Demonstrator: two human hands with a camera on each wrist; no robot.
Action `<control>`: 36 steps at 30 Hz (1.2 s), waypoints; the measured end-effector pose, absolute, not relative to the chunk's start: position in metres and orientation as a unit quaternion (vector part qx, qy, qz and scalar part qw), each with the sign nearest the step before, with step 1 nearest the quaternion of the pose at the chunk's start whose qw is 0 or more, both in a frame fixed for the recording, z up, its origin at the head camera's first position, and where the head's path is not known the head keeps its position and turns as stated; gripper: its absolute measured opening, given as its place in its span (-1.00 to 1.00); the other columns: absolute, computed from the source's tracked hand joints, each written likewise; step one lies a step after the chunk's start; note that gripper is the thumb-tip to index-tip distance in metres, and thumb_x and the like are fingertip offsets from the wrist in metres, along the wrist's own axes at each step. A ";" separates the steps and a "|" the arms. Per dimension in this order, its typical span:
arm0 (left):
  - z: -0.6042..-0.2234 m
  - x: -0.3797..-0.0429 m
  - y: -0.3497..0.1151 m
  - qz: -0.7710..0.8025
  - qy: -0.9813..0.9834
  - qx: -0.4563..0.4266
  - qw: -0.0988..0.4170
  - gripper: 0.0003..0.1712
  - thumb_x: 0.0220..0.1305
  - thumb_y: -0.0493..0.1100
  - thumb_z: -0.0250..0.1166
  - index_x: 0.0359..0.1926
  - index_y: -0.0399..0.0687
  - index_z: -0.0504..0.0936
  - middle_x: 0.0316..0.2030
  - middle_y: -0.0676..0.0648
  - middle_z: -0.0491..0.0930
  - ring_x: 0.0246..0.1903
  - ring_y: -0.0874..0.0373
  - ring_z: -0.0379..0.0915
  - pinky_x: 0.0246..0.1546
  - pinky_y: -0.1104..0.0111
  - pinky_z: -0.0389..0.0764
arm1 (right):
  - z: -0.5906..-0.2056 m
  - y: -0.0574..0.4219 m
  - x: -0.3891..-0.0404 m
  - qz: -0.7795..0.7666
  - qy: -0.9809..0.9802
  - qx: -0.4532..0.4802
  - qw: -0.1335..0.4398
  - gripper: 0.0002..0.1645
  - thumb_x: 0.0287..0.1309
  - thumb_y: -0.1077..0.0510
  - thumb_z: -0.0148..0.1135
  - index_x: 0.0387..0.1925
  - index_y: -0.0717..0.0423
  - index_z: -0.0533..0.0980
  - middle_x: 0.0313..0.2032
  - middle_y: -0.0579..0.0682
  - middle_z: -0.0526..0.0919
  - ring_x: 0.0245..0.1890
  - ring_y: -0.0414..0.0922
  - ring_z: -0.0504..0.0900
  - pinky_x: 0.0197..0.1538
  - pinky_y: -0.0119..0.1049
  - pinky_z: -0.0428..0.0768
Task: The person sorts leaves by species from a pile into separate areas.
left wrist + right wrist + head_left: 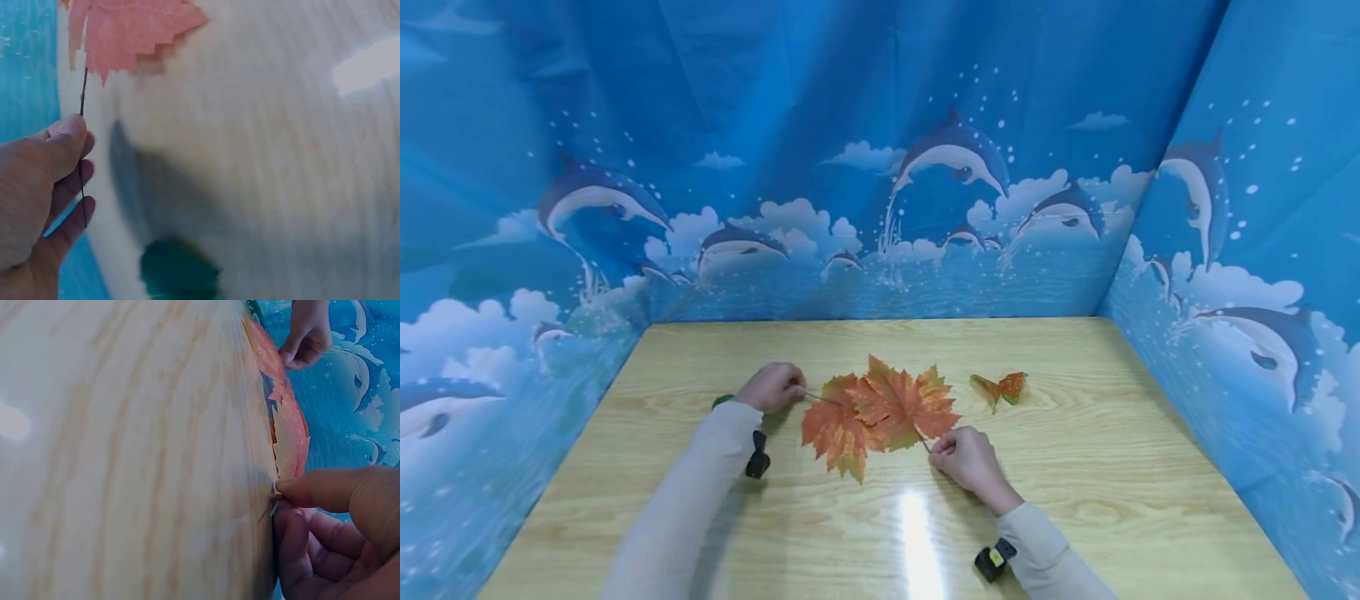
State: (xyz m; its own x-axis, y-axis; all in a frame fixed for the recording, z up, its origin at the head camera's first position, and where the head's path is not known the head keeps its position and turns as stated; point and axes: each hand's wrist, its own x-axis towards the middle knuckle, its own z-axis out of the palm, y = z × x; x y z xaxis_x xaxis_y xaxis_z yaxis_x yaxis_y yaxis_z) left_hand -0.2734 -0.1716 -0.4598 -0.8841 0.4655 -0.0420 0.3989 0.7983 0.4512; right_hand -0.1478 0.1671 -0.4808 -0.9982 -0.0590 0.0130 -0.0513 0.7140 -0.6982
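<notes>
Two orange-red artificial maple leaves overlap at the middle of the table. My left hand (772, 387) pinches the thin dark stem (83, 94) of the left maple leaf (835, 429) between thumb and finger, and the stem's tail runs down past the other fingers. My right hand (973, 462) pinches the stem (922, 439) of the right maple leaf (904, 404), which lies partly over the left one. In the right wrist view the right thumb (319, 489) presses on the stem end, with the leaves seen nearly edge-on beyond it.
A small curled orange and green leaf piece (1002, 387) lies to the right of the maple leaves. Something dark green (178, 270) sits on the wooden table (1120, 417) by the left wrist. A blue dolphin-print curtain (850, 125) borders the table's back and sides.
</notes>
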 end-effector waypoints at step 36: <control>-0.389 -0.200 -0.208 0.379 0.920 0.081 -0.056 -0.76 0.37 -0.25 0.18 -0.06 -0.28 0.67 -0.31 -0.21 0.67 -0.36 0.05 0.62 -0.46 0.40 0.61 | -0.483 0.169 -0.149 -0.397 0.918 -0.015 0.020 -0.94 -0.05 0.24 0.41 -0.56 0.08 0.67 -0.61 -0.15 0.64 -0.59 -0.27 0.55 -0.40 -0.30 0.57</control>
